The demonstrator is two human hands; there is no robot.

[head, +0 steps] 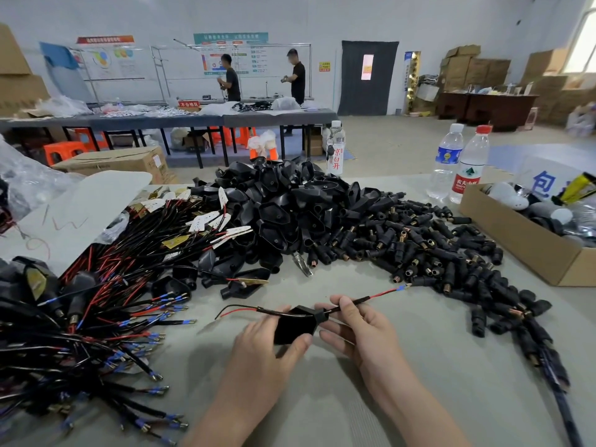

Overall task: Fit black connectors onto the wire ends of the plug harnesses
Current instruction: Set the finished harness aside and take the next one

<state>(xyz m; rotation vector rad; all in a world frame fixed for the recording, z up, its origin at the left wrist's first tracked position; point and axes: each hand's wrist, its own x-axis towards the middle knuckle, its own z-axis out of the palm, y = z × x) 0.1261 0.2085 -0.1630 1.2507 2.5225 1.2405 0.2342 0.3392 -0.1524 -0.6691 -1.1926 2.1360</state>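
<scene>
Grey workshop surface [429, 321] heaped with parts: wire harnesses [96, 301] at left, black connectors [419, 250] at right. Nearest the viewer, one plug harness [295, 327] is held between both hands. The left hand [271, 343] grips its black housing, and the right hand [358, 324] pinches the wire [380, 295] leaving its neck, blue-tipped end pointing toward the connectors.

Grey table [451, 375] under heaped black connectors [403, 243], tangled wire harnesses [96, 301], a cardboard box [522, 243], water bottles [446, 162].

A black connector [295, 327] sits threaded on a red-and-black wire [380, 295], its blue-tipped end [401, 288] pointing right. Loose connectors [419, 250] heap behind.
</scene>
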